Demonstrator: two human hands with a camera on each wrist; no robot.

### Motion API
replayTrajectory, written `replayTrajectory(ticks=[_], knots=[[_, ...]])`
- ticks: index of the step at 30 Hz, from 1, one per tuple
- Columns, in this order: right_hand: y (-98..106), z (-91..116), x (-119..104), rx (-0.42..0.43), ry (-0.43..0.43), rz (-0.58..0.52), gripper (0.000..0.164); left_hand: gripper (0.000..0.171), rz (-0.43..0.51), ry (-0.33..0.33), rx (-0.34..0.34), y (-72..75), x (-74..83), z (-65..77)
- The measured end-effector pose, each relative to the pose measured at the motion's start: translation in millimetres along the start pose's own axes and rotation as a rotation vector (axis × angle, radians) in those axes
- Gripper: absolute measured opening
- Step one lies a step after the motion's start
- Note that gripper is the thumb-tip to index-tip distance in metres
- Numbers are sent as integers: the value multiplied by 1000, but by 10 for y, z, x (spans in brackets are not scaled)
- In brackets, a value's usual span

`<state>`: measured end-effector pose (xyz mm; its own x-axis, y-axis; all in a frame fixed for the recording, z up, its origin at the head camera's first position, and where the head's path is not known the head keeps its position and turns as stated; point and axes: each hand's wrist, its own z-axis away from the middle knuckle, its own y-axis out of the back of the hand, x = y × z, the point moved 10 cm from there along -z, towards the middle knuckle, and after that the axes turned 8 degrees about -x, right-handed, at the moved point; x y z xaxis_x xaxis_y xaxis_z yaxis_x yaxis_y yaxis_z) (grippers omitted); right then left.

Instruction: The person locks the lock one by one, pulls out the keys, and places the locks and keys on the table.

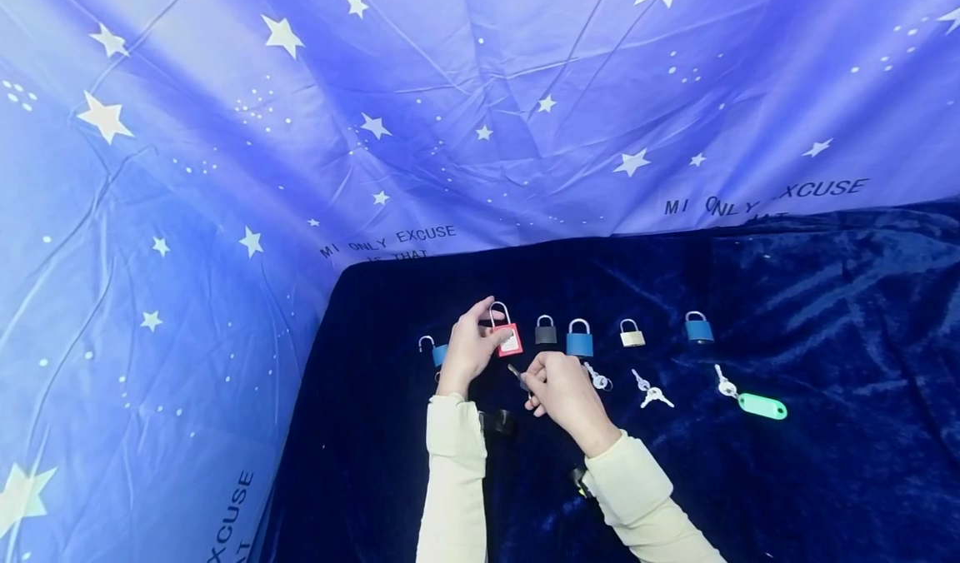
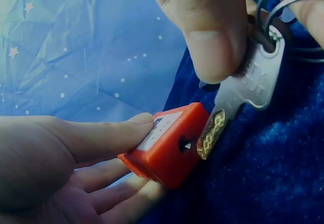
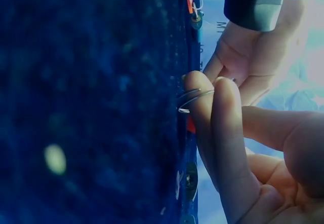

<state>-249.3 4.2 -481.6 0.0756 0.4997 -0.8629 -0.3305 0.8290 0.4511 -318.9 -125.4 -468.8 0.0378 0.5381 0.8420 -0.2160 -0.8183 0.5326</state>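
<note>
My left hand (image 1: 468, 346) holds a red padlock (image 1: 508, 340) with a white label, thumb on its face and fingers behind. In the head view its tall metal shackle points up. The left wrist view shows the padlock's underside and its keyhole (image 2: 186, 145). Between thumb and finger, my right hand (image 1: 566, 388) pinches a silver key (image 2: 248, 84) by its head, and metal rings (image 2: 293, 3) hang through the key's hole. The blade tip is right beside the keyhole; whether it touches the padlock I cannot tell. In the right wrist view the fingers mostly hide the key.
Along the dark blue cloth (image 1: 825, 321) stand a dark grey padlock (image 1: 545, 331), a brass padlock (image 1: 632, 337) and several blue padlocks (image 1: 699, 328). Loose keys (image 1: 654, 392) lie nearer, one set with a green tag (image 1: 762, 406). A starry curtain (image 1: 480, 88) hangs behind.
</note>
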Motion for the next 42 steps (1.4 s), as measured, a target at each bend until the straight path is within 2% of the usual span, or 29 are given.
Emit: replayTrajectory(ticks=[12,17,20,27,33,38,42], knots=[[-20,-1,-45,-13,44,10,8,57,-46,-5,12,3,35,-16],[-14,11,-74,-12,46,-12,39,52,-86,6,11,7,31,-12],[9,31,-100,-9,41,7,46,48,-113,2,11,13,50,-4],[11,79,-178,-26,51,114,26,45,-104,-20,16,46,94,29],[76,97,-250,9,69,272,18,42,-91,-45,46,117,146,65],[125,104,-326,61,132,346,16,38,-78,-70,106,251,206,106],[117,122,-371,71,177,336,16,37,-79,-40,173,424,181,179]])
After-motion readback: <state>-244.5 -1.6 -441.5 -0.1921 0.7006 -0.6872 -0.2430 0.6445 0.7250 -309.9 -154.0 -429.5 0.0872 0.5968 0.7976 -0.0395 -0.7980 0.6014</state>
